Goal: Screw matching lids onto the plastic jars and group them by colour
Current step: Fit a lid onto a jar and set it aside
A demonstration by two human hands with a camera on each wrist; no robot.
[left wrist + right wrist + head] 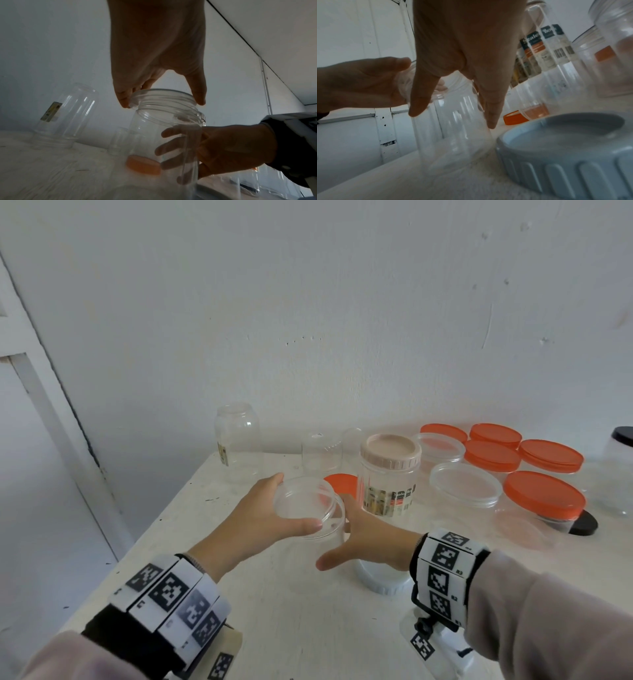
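Capping a clear jar point(317, 529) with a clear lid point(303, 498), midway through the sorting.

Pinching the lid's rim from above with left hand point(260, 517), fingers curled round it atop the jar mouth; wrapping right hand point(368, 537) around the jar's wall, steadying it between both hands. Beyond the right hand: several orange-lidded jars point(544, 499) already grouped, two clear-lidded jars point(466, 486), one beige-lidded jar point(390, 470). Left to do, judging by this: uncapped jars point(236, 440) beyond the left hand, loose orange lid point(342, 483) behind the held jar, grey lid point(383, 578) under the right wrist.
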